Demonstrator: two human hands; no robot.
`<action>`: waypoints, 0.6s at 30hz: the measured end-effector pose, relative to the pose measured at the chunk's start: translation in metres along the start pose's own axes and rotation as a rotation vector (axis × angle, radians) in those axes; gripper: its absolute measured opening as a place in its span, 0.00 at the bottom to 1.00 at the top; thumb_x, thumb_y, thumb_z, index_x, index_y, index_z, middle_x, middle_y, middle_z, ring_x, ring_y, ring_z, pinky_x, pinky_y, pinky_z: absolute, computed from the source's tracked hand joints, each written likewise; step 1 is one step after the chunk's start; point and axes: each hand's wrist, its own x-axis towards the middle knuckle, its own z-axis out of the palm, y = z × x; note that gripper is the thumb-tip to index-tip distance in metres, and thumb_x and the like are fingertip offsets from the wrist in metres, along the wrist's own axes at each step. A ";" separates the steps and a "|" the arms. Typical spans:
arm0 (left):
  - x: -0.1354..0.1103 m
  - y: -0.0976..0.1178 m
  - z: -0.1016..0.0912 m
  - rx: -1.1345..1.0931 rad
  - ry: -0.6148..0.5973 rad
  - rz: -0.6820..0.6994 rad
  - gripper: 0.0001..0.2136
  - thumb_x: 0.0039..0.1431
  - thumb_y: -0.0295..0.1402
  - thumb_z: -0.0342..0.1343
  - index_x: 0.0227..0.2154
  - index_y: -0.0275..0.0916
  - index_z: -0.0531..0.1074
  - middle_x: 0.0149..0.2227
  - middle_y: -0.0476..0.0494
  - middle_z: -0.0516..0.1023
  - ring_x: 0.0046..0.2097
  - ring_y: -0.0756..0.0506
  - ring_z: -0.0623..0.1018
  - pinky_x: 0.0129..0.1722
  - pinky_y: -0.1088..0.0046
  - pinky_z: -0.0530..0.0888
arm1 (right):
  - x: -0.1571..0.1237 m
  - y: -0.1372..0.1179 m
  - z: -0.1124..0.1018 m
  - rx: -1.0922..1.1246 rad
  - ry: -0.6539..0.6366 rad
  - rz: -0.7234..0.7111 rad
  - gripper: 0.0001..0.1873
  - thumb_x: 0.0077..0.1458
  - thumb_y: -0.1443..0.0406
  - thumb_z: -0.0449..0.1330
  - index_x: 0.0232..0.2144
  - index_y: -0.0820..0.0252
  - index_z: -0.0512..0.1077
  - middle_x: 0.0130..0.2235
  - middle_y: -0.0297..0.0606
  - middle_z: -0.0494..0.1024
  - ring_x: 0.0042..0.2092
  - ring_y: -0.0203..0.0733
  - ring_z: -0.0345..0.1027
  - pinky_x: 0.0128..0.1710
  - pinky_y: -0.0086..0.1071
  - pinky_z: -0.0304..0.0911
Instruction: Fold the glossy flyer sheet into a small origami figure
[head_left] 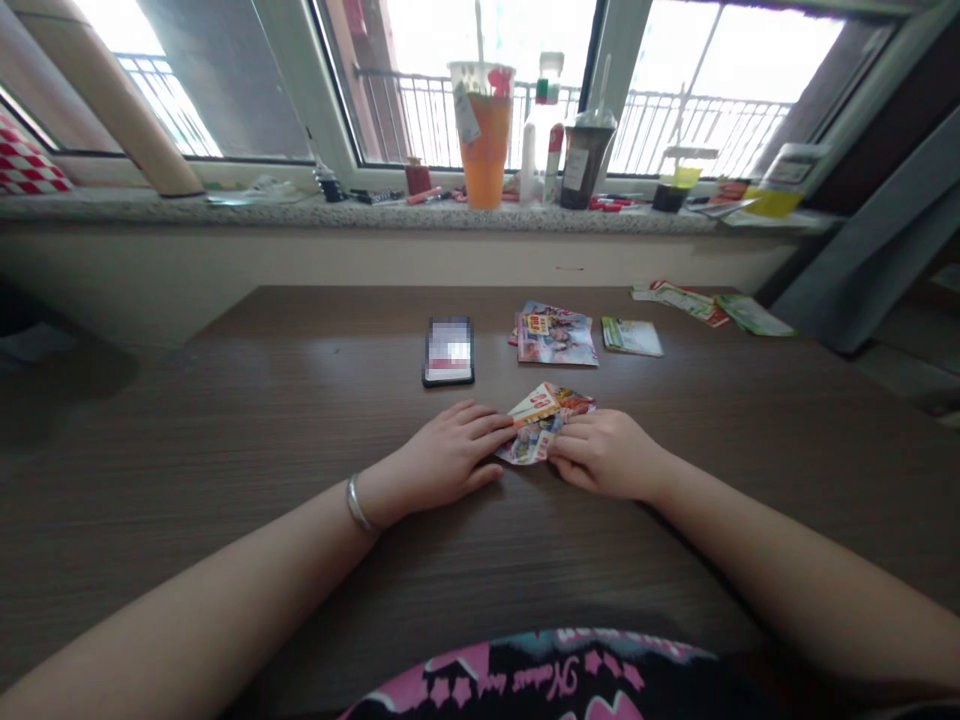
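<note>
A colourful printed leaflet (531, 440), partly folded over, lies on the table between my hands. My left hand (454, 455), with a silver bangle at the wrist, rests flat with fingers stretched out; its fingertips touch the leaflet's left edge. At the right edge, the curled fingers of my right hand (604, 450) are pressed together on the paper and cover part of it. Just beyond lies a stack of similar printed leaflets (559, 338). A phone (448, 352) with a lit, blurred screen lies beyond my left hand.
A small green-and-white paper stack (632, 337) lies right of the leaflets. More paper strips (694, 303) are at the table's (225, 440) far right. Along the windowsill (300, 208) stand a tall orange drink cup (484, 140), a dark lidded cup (586, 165) and several small items.
</note>
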 end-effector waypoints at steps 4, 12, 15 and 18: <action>-0.003 -0.002 0.002 -0.018 -0.143 -0.021 0.30 0.65 0.45 0.48 0.66 0.41 0.49 0.67 0.42 0.52 0.68 0.39 0.51 0.65 0.57 0.53 | -0.001 0.006 0.004 0.158 -0.031 0.173 0.10 0.59 0.66 0.53 0.30 0.58 0.74 0.31 0.37 0.79 0.33 0.38 0.72 0.36 0.30 0.62; -0.003 0.001 -0.001 -0.048 -0.193 0.025 0.34 0.65 0.49 0.45 0.67 0.37 0.43 0.68 0.36 0.47 0.69 0.40 0.49 0.66 0.58 0.48 | -0.001 0.022 0.012 0.327 -0.015 0.465 0.10 0.58 0.63 0.55 0.29 0.58 0.74 0.26 0.32 0.77 0.25 0.34 0.66 0.26 0.26 0.57; -0.001 0.003 -0.002 -0.068 -0.169 0.067 0.35 0.64 0.49 0.47 0.67 0.40 0.42 0.68 0.38 0.48 0.69 0.41 0.49 0.66 0.59 0.48 | 0.000 0.025 0.014 0.267 -0.015 0.519 0.08 0.58 0.63 0.56 0.33 0.58 0.75 0.26 0.33 0.77 0.25 0.35 0.66 0.25 0.27 0.56; 0.000 0.004 -0.002 -0.054 -0.190 0.073 0.35 0.65 0.49 0.46 0.67 0.39 0.40 0.69 0.38 0.46 0.69 0.41 0.48 0.67 0.60 0.47 | 0.001 0.027 0.017 0.201 -0.024 0.543 0.07 0.57 0.64 0.57 0.32 0.58 0.75 0.26 0.34 0.77 0.26 0.36 0.67 0.26 0.27 0.58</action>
